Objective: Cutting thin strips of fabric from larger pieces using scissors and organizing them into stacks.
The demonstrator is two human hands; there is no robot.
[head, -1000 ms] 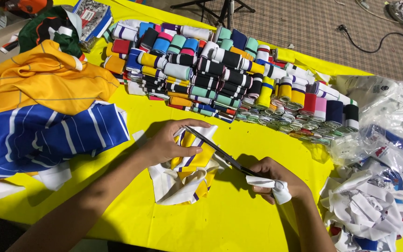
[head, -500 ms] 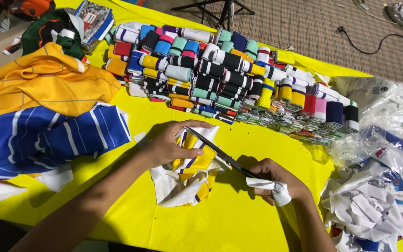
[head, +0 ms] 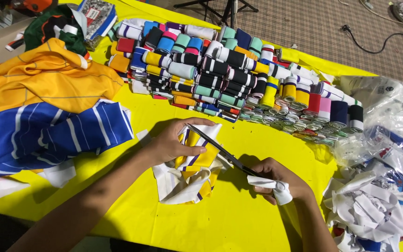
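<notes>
My left hand (head: 173, 142) holds up a strip of yellow, white and blue striped ribbing (head: 197, 156) above the yellow tabletop. My right hand (head: 278, 179) grips a pair of dark scissors (head: 220, 149) whose handles are wrapped in white cloth. The blades point up and left, lying across the top of the strip next to my left fingers. More of the same ribbing (head: 183, 184) lies bunched on the table under both hands.
Many rolled ribbing bands (head: 229, 74) in several colours are stacked across the back. Folded blue striped fabric (head: 47, 135) and orange fabric (head: 43, 77) lie at the left. Clear plastic bags (head: 388, 107) and white offcuts (head: 374, 210) fill the right edge. A yellow sheet (head: 239, 224) covers the table.
Both hands stay in nearly the same place. The scissors remain laid across the strip, with the blades shifting only slightly.
</notes>
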